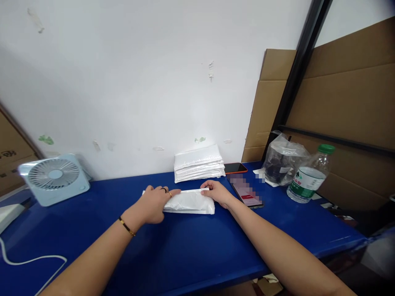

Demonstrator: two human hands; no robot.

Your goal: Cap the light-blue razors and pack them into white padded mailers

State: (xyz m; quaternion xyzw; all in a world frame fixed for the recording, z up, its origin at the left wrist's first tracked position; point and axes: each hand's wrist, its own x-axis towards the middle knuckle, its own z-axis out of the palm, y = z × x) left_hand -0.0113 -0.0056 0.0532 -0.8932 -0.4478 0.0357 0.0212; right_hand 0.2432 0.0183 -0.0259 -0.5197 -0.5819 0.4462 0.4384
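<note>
A white padded envelope (188,202) lies lengthwise across the blue table in front of me. My left hand (156,203) covers its left end, fingers bent over the far edge and the index finger pointing along it. Part of the left thumb is hidden. At the other end, my right hand (216,192) pinches the upper right corner between thumb and curled fingers. Just behind, a stack of similar white envelopes (199,164) rests near the wall.
A light blue fan (55,179) stands at the left, with a white cable (33,260) below it. Right of my right hand lie a lit phone (247,193) and another phone (236,167). A bagged cup (279,160) and a water bottle (310,176) stand farther right on the table (185,250).
</note>
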